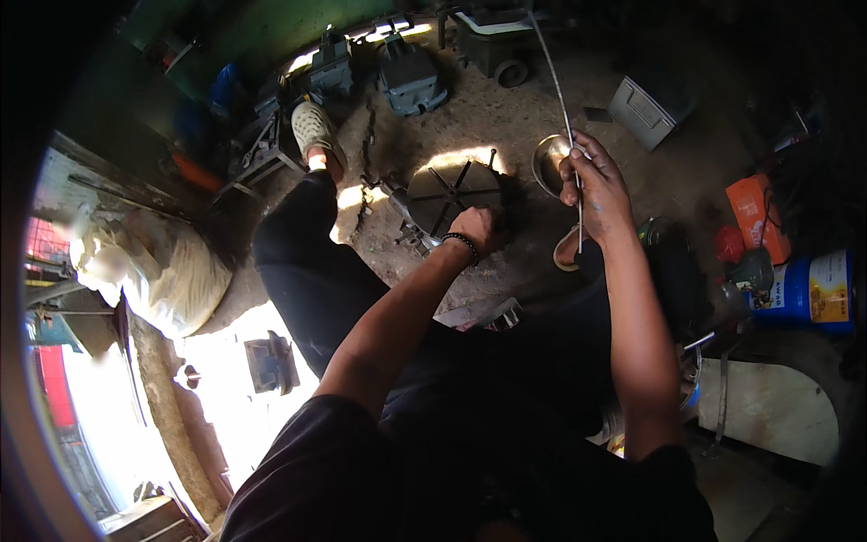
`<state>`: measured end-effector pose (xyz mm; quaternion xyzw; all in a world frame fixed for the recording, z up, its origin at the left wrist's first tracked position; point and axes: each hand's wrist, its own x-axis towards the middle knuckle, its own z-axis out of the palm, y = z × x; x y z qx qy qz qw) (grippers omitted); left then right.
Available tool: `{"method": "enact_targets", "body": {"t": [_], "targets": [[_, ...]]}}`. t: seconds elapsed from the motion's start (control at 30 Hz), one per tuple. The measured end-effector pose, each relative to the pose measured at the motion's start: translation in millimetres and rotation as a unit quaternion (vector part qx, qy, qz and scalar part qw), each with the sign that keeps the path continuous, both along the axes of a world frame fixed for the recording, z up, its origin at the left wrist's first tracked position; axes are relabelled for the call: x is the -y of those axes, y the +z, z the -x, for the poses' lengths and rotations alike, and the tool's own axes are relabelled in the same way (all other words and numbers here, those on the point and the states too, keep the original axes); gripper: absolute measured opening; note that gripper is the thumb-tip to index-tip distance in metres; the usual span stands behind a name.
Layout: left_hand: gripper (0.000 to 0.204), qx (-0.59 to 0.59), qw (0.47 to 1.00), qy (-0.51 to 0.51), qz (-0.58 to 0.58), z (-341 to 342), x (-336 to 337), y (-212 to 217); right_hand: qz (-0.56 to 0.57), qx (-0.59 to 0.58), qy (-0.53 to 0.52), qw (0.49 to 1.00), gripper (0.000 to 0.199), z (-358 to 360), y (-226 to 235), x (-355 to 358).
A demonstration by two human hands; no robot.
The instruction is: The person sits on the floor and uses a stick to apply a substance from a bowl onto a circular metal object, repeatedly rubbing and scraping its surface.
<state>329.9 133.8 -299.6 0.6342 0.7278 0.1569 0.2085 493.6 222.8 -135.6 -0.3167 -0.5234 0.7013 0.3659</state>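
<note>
My right hand [598, 185] is raised, its fingers closed round a long thin metal rod [557, 79] that runs from above the hand to below it. My left hand [474, 230], with a dark beaded bracelet at the wrist, is curled at the near edge of a round slotted metal plate [452, 194]. What its fingers grip, if anything, is hidden. The plate lies low on the floor, with radial grooves across its top. Just left of my right hand stands a round metal bowl [546, 163], partly behind the fingers.
Heavy grey machine vises [406, 77] stand at the far side. A grey metal box [642, 113] rests at the far right. On the right are an orange box [757, 217] and a blue bucket [804, 291]. A pale sack [172, 271] hangs at the left.
</note>
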Motion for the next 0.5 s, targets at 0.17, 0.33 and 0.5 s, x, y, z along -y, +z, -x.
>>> {"method": "enact_targets", "body": {"t": [0.17,0.33,0.5], "targets": [[0.04,0.058,0.994,-0.007,-0.088,-22.9,7.3,5.1,0.047,0.003,0.051,0.998,0.037,7.1,9.0,-7.6],[0.043,0.081,0.996,0.045,0.008,-17.4,28.0,-7.1,0.012,0.106,0.073,0.992,0.04,34.3,16.2,3.7],[0.049,0.113,0.978,0.124,0.121,-6.6,35.9,-42.7,-0.138,0.32,0.093,0.933,0.036,37.3,12.7,-35.7]]}}
